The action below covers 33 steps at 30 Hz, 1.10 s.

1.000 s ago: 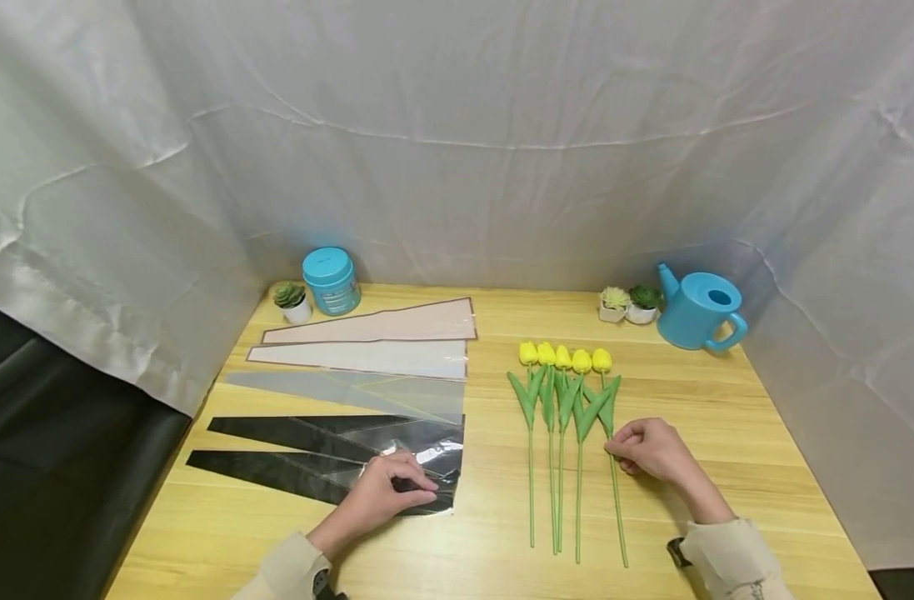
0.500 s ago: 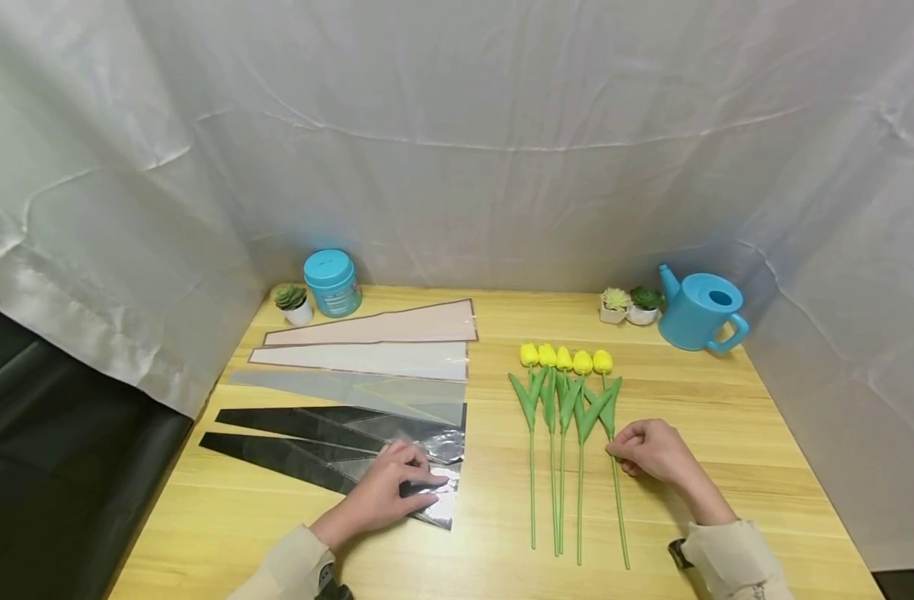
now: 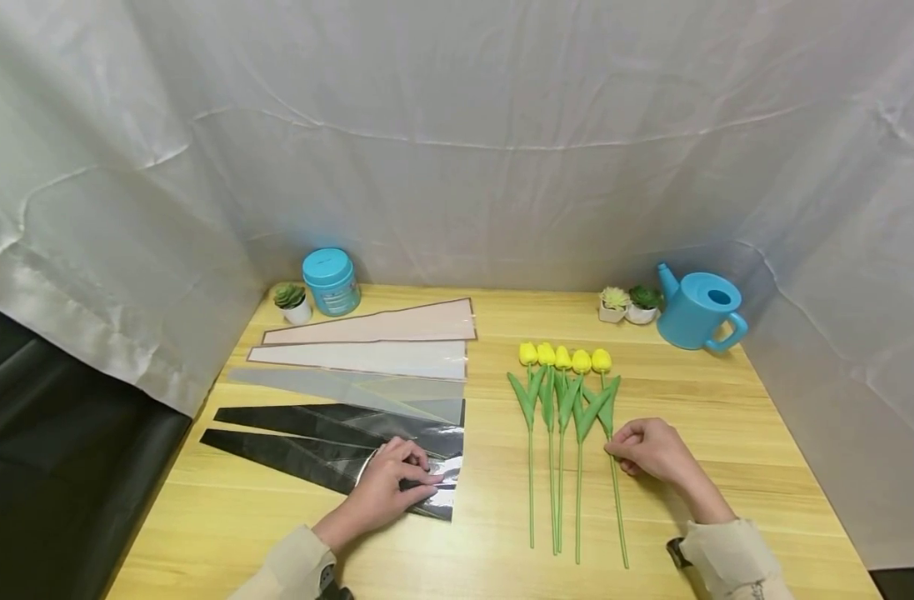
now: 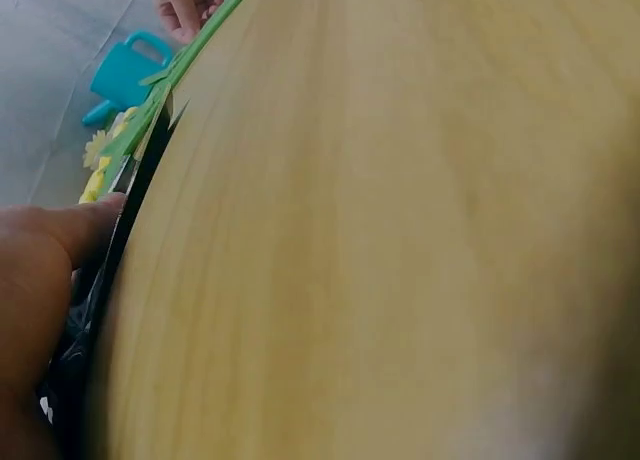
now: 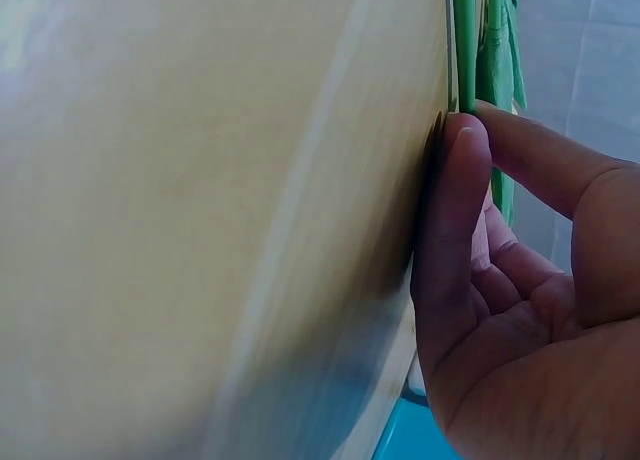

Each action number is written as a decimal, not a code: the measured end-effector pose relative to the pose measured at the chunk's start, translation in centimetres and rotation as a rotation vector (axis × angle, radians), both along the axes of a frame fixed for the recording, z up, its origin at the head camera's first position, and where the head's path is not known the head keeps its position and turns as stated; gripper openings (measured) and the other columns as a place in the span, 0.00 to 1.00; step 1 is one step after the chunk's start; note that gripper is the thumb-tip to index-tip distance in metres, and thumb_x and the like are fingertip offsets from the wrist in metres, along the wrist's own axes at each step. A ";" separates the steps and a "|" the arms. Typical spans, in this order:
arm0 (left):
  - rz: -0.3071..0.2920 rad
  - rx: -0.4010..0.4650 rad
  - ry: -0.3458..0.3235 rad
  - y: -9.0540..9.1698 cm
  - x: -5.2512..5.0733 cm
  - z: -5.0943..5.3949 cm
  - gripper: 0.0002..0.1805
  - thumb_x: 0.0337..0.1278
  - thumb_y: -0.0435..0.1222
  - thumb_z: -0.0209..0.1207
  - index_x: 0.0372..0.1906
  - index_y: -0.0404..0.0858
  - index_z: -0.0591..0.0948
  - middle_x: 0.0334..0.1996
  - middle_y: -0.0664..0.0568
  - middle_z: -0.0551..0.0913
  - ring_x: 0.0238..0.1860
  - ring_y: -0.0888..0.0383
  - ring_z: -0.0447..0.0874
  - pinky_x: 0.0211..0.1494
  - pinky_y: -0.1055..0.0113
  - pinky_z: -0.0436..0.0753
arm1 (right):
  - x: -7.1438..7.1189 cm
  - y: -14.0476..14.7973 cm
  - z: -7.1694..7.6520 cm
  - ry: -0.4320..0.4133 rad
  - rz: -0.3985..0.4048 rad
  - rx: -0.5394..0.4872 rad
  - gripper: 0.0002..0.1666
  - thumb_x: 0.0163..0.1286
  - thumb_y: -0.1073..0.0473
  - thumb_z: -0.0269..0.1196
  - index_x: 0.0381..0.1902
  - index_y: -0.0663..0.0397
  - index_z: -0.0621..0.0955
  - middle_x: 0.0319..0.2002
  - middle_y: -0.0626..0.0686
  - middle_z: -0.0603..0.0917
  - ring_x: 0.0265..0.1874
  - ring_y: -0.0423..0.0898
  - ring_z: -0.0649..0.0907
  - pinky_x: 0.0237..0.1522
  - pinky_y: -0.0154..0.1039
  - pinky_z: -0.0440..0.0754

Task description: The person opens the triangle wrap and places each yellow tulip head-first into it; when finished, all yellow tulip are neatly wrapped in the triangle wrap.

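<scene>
Several yellow tulips with green stems lie side by side on the wooden table [image 3: 501, 533]. My right hand [image 3: 651, 450] pinches the stem of the rightmost tulip [image 3: 617, 500] between thumb and finger; the right wrist view shows the thumb and fingertip meeting at the green stem [image 5: 465, 50]. On the left, my left hand [image 3: 385, 492] rests on the nearest black wrapping sheet [image 3: 292, 454], its fingers bent and its thumb near the sheet's right end. Whether those fingers pinch the film cannot be told. A second black sheet [image 3: 299, 417] lies just behind, partly overlapped.
Grey [image 3: 337, 387], white [image 3: 367, 357] and pink [image 3: 397, 323] sheets lie behind the black ones. At the back left stand a small succulent [image 3: 295, 307] and a blue canister [image 3: 331, 283]; at the back right, two small succulents [image 3: 614, 304] and a blue watering can [image 3: 696, 312].
Both black sheets have shifted away from me and turned slightly, closer to the grey one. My left hand has moved a little, its fingers farther back. The right hand has stayed in place.
</scene>
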State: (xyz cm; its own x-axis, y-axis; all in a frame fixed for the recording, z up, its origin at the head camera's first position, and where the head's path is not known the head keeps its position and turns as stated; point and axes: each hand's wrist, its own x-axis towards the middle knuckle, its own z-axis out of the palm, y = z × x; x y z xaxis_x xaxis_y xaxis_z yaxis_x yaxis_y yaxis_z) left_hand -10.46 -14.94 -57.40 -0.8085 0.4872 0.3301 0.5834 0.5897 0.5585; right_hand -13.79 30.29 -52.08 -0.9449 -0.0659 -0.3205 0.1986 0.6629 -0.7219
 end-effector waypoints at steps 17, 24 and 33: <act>0.073 0.432 -0.425 -0.2 -0.3 1.2 0.08 0.56 0.44 0.75 0.41 0.50 0.93 0.38 0.60 0.88 0.47 0.62 0.84 0.68 0.66 0.76 | -0.3 0.2 -0.1 0.000 0.012 0.007 0.13 0.69 0.57 0.71 0.36 0.64 0.85 0.24 0.51 0.87 0.23 0.46 0.86 0.27 0.39 0.85; 0.088 0.450 -0.435 0.0 -0.5 1.0 0.08 0.53 0.41 0.77 0.39 0.49 0.93 0.37 0.60 0.89 0.49 0.61 0.84 0.70 0.65 0.74 | -0.4 0.3 0.0 -0.004 0.010 0.013 0.13 0.69 0.57 0.71 0.37 0.64 0.85 0.24 0.51 0.87 0.22 0.46 0.85 0.27 0.39 0.84; 0.060 0.200 -0.136 0.9 -0.4 -0.1 0.05 0.50 0.42 0.78 0.33 0.54 0.93 0.33 0.72 0.87 0.43 0.68 0.83 0.71 0.48 0.73 | -0.3 0.2 -0.2 -0.018 0.000 0.015 0.11 0.69 0.58 0.71 0.37 0.63 0.85 0.24 0.51 0.87 0.23 0.46 0.86 0.28 0.38 0.84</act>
